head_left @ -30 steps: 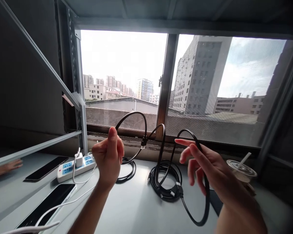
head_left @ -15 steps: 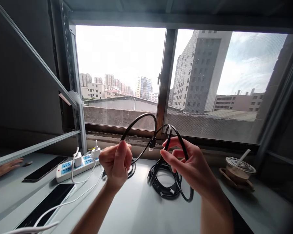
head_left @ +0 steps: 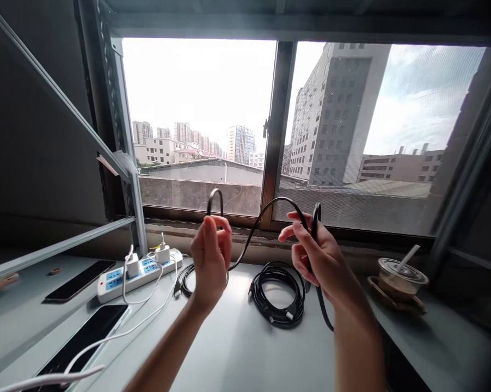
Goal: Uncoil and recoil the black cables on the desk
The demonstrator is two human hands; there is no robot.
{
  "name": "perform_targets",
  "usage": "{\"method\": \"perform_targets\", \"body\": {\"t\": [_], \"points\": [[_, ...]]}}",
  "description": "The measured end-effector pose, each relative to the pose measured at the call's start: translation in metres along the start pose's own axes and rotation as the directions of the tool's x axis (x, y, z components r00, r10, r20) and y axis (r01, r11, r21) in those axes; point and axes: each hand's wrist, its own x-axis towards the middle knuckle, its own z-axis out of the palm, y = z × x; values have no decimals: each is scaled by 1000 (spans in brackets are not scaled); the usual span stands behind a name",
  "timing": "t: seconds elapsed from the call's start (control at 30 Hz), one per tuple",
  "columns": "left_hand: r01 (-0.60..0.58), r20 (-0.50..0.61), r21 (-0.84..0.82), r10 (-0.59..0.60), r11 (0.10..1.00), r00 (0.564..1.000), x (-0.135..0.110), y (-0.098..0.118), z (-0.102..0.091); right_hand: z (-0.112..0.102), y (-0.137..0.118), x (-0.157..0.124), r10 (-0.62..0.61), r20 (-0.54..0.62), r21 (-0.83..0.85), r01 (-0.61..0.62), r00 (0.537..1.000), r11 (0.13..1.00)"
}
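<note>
A black cable [head_left: 251, 238] runs in a loose arc between my two raised hands. My left hand [head_left: 210, 256] is closed on one part of it, thumb up, with a small loop rising above the fingers. In my right hand [head_left: 319, 253] the cable hangs over and between the bent fingers, with a length dropping below the palm. A coiled black cable [head_left: 278, 321] with light metal plug ends lies on the table below and between my hands. Another black coil [head_left: 184, 283] is partly hidden behind my left wrist.
On the left are a white power strip [head_left: 139, 277] with chargers, a phone [head_left: 86, 337] with a white cord, and a dark phone [head_left: 80, 280]. Another person's hand [head_left: 0, 284] rests at the far left. A lidded drink cup [head_left: 403, 277] stands right, before the window.
My hands have moved apart a little, the right one rightward and the left slightly right and up. The cable loops between them have opened into one longer arc. The other person's hand has drawn back left.
</note>
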Motion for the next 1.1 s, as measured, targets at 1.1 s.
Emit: {"method": "perform_targets", "body": {"t": [1.1], "points": [[304,199,-113,-278,946,940,2,-16,-4,2,12,7,-679,-128,-517,535,723,668]]}}
